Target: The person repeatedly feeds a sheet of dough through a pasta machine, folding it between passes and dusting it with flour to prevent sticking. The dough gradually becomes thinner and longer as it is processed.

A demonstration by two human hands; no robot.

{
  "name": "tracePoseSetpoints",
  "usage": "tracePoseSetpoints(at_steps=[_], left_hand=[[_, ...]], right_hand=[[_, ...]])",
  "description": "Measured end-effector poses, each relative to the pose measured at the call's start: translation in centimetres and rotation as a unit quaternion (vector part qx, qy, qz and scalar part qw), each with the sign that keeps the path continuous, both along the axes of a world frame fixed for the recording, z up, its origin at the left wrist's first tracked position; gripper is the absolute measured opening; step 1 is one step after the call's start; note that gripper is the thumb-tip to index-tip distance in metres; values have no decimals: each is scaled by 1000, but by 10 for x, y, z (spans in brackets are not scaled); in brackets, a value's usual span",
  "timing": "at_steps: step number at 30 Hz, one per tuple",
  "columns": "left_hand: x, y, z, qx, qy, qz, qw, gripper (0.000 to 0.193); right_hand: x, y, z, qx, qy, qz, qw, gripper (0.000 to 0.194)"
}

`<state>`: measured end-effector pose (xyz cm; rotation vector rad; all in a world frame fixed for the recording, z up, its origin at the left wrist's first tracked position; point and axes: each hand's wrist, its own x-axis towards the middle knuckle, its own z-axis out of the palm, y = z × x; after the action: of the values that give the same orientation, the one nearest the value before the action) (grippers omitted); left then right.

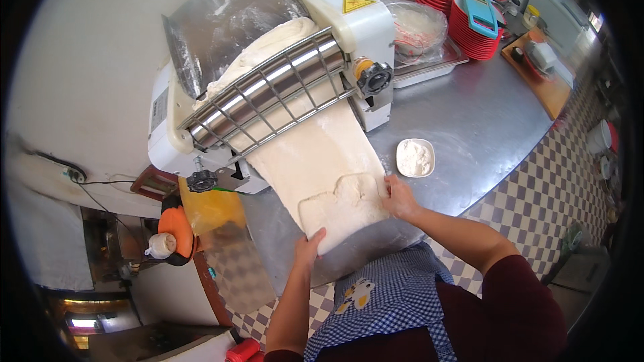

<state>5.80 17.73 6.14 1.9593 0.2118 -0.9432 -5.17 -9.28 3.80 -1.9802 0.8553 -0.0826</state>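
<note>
A wide sheet of dough comes out below the steel roller and wire guard of a dough sheeter. Its near end is folded back over itself in an uneven flap. My left hand grips the folded edge at the near left corner, thumb on top. The right side edge of the fold is held by my right hand. More dough lies bunched behind the roller, against the floured metal feed tray. A small white dish of flour stands just beyond my right hand.
On the steel table, farther right, are a plastic-covered bowl on a metal tray, stacked red bowls with a blue grater, and a wooden board. Black knobs project from the sheeter's sides.
</note>
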Motion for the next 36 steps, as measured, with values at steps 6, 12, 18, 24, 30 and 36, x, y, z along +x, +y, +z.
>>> tracePoseSetpoints(at_steps=[6, 12, 18, 24, 30, 36], left_hand=[[-31, 32, -11, 28, 36, -54, 998, 60], [-26, 46, -53, 78, -104, -67, 989, 68], [-44, 36, -33, 56, -187, -9, 981, 68], [-63, 76, -57, 26, -199, 108, 974, 51], [-69, 67, -38, -47, -181, 252, 949, 38], [-68, 58, -31, -65, -203, 247, 945, 35]], right_hand=[[-70, 12, 10, -25, 23, 88, 996, 38], [-54, -55, 24, -225, -67, 17, 972, 38], [-27, -149, -16, 174, 100, -174, 964, 37], [0, -117, 33, 248, 31, -184, 950, 45], [51, -51, 79, 220, -85, 10, 972, 54], [102, -15, 96, 94, -57, 9, 994, 57]])
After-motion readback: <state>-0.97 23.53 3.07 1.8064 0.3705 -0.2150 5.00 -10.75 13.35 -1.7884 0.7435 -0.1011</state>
